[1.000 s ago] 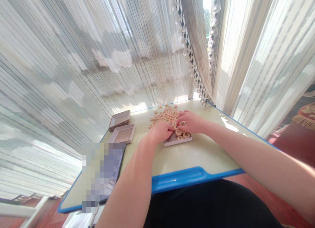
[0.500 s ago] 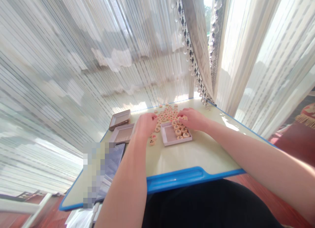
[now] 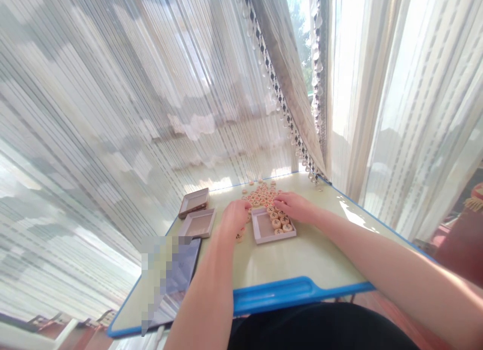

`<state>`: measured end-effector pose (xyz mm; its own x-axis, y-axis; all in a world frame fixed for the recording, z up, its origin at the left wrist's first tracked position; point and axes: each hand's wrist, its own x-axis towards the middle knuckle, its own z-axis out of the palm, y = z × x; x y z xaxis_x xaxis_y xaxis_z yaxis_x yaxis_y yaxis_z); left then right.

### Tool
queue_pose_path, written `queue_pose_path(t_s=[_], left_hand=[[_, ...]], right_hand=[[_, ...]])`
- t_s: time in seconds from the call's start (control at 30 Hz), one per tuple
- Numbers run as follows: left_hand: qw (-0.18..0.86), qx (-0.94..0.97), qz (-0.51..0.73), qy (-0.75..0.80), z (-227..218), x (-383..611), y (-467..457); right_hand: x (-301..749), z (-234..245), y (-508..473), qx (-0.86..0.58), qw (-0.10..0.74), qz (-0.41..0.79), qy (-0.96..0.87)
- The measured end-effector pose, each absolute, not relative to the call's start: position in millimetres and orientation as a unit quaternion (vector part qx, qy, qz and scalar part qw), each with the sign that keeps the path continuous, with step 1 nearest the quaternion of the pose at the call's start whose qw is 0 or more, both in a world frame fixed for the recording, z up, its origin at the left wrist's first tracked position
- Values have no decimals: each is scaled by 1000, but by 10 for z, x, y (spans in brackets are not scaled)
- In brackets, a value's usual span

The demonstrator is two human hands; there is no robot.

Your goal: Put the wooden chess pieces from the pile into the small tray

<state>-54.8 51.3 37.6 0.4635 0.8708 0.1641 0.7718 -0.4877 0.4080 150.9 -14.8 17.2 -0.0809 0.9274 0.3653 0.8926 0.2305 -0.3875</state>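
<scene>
A small shallow box tray (image 3: 264,230) lies on the pale table (image 3: 302,254), with several round wooden game pieces (image 3: 281,221) lined along its right side. A loose heap of the same pieces (image 3: 261,195) lies just behind it. My left hand (image 3: 234,216) rests at the tray's left edge, fingers curled and reaching into the heap, with a few stray pieces under it. My right hand (image 3: 296,206) lies at the tray's far right corner, fingers bent down over the pieces there. What either hand grips is hidden.
Two more empty box trays (image 3: 198,222) (image 3: 193,201) lie to the left. A dark tablet (image 3: 177,277) sits at the near left. The table has a blue rim (image 3: 279,292) along its front. Sheer curtains and a beaded drape (image 3: 287,113) hang close behind.
My left hand left the tray, swung out to the left, and now reaches into the loose heap. The right hand stayed by the tray. The camera has tilted upward.
</scene>
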Motion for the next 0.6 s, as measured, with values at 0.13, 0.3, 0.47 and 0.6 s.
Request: queue_pose_path(t_s=[0.13,0.3,0.47,0.6], left_hand=[[64,871,175,455,297,-495,560],[60,859,168,479,284,-510,578],[50,845,167,506,293,-547,627],[70,848,173,496,242,-561,680]], right_hand=[[1496,163,-152,-621,295,54,-725],[1462,159,-171,-627,317,93,-705],[1465,171,-184,-629,322,121,-697],[1488,192,-177,-647,329,125,-677]])
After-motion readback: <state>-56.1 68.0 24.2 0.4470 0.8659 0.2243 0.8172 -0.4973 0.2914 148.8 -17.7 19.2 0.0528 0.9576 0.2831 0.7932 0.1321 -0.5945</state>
